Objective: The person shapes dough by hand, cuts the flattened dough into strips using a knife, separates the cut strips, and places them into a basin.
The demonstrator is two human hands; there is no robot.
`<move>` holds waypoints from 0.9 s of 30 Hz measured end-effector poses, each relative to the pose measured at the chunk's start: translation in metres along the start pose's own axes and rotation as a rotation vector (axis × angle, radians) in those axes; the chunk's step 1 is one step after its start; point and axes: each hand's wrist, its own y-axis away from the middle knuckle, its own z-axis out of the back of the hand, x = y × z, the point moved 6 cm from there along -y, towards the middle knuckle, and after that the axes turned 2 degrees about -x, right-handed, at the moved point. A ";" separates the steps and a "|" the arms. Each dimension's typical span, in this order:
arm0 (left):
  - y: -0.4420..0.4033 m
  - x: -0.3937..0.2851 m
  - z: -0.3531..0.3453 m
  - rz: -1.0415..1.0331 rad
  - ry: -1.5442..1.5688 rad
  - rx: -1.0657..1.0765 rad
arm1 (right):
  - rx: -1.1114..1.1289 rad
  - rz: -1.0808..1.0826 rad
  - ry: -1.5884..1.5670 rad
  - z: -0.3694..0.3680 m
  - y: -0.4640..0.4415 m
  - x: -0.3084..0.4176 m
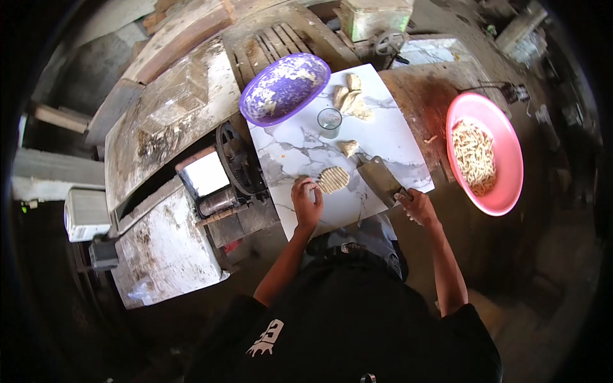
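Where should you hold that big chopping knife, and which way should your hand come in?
Probably by the handle, reaching in from the person's near right. The cleaver lies slanted across the board's right part: its wide flat blade points forward and left, away from the body, while its narrow handle points back to the right hand, which grips that end.

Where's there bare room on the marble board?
Left side of the marble board, bar an orange speck: between purple basin, glass and left hand. Right side: between dough pieces, cleaver and the board's right edge. Crowded: mid-board, small dough lump, grooved dough and cleaver blade close together.
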 end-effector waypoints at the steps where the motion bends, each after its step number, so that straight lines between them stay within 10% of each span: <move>1: 0.000 0.001 -0.001 0.035 0.004 0.018 | -0.092 0.076 0.116 0.008 -0.016 -0.003; 13: 0.022 0.000 -0.003 0.958 0.712 -0.029 | -0.418 0.473 0.277 0.036 -0.047 0.019; 24: 0.000 -0.124 -0.086 1.156 1.078 0.336 | -0.664 0.786 0.219 0.046 -0.020 0.043; 27: 0.000 -0.145 -0.107 1.050 1.001 0.427 | -0.256 0.684 -0.208 0.048 -0.012 0.056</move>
